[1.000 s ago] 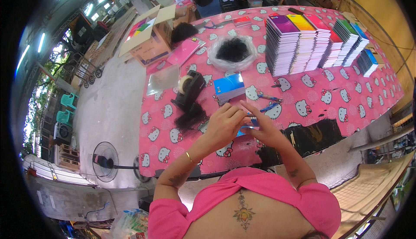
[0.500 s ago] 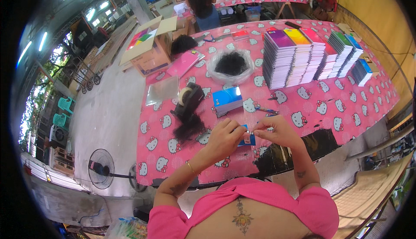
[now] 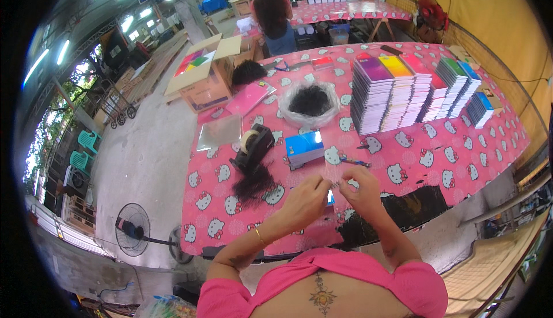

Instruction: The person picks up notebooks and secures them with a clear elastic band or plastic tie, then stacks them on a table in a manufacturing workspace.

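Near the table's front edge, my left hand and my right hand are close together with fingertips pinched. Whatever is between the fingers is too small to make out. Under my left hand lies a small blue notebook, mostly hidden by it. Just beyond the hands sits a short stack of blue notebooks, with a pen to its right. Left of the stack stands a black tape dispenser with a roll of tape. Thin black coils lie in a loose pile in front of the dispenser.
Tall notebook stacks stand at the right rear. A clear plastic bag of black coils sits mid-table. Pink covers and an open cardboard box are at the left. A person stands beyond the table; a fan is at lower left.
The view has tilted up slightly, so the scene sits lower. My right hand's fingers are more curled, and my left hand covers more of the small blue notebook.
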